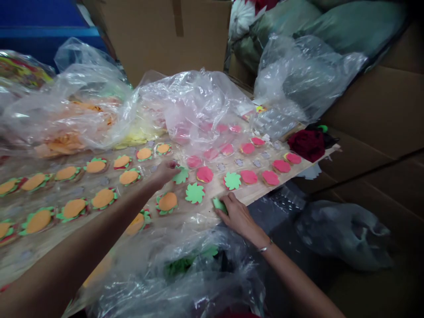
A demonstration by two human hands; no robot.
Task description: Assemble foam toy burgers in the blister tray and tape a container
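My left hand (165, 171) reaches across the board (212, 216), its fingers closed at the edge of a green scalloped cutout (182, 176) shaped like a lettuce leaf. Near the front edge, my right hand (236, 213) grips a small green bundle (219, 205), apparently more such cutouts; the fingers hide part of it. Between the hands a green cutout (195, 193) lies flat, and another green cutout (232, 180) rests above my right hand. Red round pieces, such as a red disc (204, 174), lie around them. To the left sit rows of layered burger shapes with orange tops (167, 202).
Clear plastic bags (198, 97) cover the far side of the board. A plastic bag with green pieces (185, 265) lies in front of me. Dark red fabric (308, 143) sits at the right corner. A cardboard box (165, 39) stands behind; another plastic bag (344, 234) lies lower right.
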